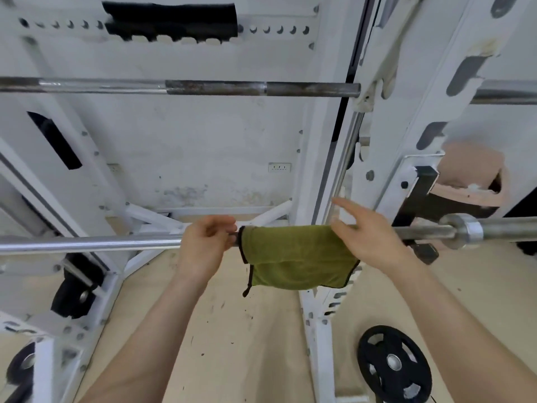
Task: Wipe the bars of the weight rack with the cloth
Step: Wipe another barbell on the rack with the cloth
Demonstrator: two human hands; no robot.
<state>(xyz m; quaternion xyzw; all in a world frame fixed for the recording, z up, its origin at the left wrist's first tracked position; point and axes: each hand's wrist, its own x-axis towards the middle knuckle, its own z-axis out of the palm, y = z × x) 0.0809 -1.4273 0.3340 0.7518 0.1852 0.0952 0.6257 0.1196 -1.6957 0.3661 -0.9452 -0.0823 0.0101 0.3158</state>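
Green cloth (293, 257) draped over lower bar (87, 245), mid-scene | left hand (203, 242) fingers curled round bar at cloth's left edge | right hand (363, 237) fingers straight, apart, on cloth's right edge | step: likely setting cloth | next: clamp cloth round bar, slide along

Green cloth (296, 254) drapes over the bar (87, 242) between left hand (206, 238) and right hand (366, 237).

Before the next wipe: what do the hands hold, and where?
Left hand pinches the cloth by its left hem on the bar; right hand open, holding nothing.
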